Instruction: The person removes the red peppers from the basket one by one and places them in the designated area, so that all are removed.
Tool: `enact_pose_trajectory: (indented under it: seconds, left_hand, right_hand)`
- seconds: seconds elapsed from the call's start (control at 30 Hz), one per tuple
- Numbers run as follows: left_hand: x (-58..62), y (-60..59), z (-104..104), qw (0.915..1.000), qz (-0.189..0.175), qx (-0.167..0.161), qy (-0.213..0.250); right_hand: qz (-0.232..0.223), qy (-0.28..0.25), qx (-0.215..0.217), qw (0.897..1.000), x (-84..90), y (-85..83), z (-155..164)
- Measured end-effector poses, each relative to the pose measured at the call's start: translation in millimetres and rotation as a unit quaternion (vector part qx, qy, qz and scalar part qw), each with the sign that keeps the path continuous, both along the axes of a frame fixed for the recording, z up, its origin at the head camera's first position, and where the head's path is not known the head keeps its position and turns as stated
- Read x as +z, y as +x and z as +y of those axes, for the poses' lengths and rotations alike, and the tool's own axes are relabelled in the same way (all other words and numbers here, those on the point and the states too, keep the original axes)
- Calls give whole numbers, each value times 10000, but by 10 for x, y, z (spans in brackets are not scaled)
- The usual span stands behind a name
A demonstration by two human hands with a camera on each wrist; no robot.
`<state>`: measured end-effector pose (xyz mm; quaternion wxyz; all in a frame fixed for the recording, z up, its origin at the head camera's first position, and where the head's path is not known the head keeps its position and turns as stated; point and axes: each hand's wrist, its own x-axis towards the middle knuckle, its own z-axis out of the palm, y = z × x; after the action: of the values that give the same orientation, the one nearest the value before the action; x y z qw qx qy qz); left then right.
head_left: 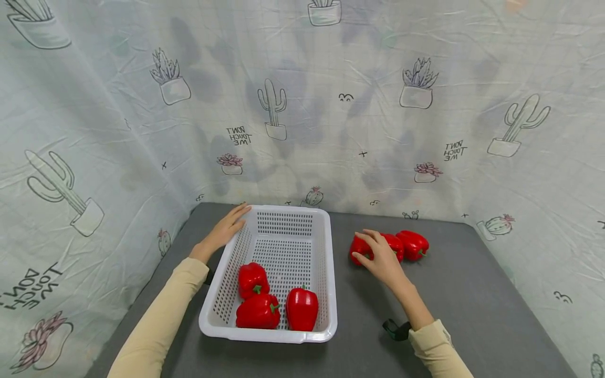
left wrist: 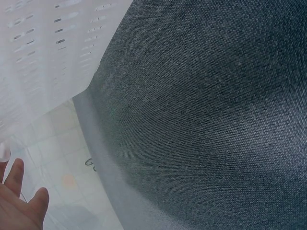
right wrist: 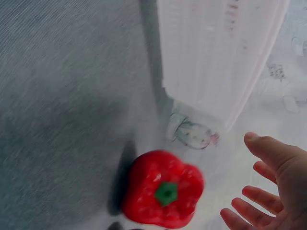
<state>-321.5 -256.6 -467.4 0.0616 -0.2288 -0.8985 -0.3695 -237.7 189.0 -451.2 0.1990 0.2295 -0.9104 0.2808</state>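
While I rest the left hand [head_left: 226,231], fingers extended, on the rim of the white basket [head_left: 283,251] | my right hand [head_left: 382,258] hovers, forearm angled inward, fingers spread, gripping nothing | near three red peppers [head_left: 413,244] on the worktop [head_left: 458,278] | three more peppers [head_left: 302,311] inside the basket

Cream-sleeved left arm [head_left: 164,314] reached forward, bare left hand [head_left: 227,229] outstretched; cream-sleeved right arm [head_left: 437,349] angled inward, bare right hand [head_left: 382,257] spread, thumb apart.
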Motion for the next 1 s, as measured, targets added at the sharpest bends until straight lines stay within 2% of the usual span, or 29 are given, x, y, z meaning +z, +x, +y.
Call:
enact_pose_trajectory:
  seconds: [0.2, 0.43, 0.8, 1.0]
  left_hand:
    - [-18, 2, -2, 10000, 19, 20, 9]
    - [-27, -7, -8, 9999, 80, -63, 123]
    - [-22, -14, -7, 9999, 29, -33, 144]
    - [-27, -21, -10, 9999, -3, -23, 130]
  right_hand:
    - [-286, -142, 295, 9991, 117, 50, -140]
    - [-352, -102, 585, 9976, 207, 102, -311]
    - [-347, -44, 1320, 9906, 226, 191, -569]
    - [-560, 82, 1595, 9856, 249, 273, -699]
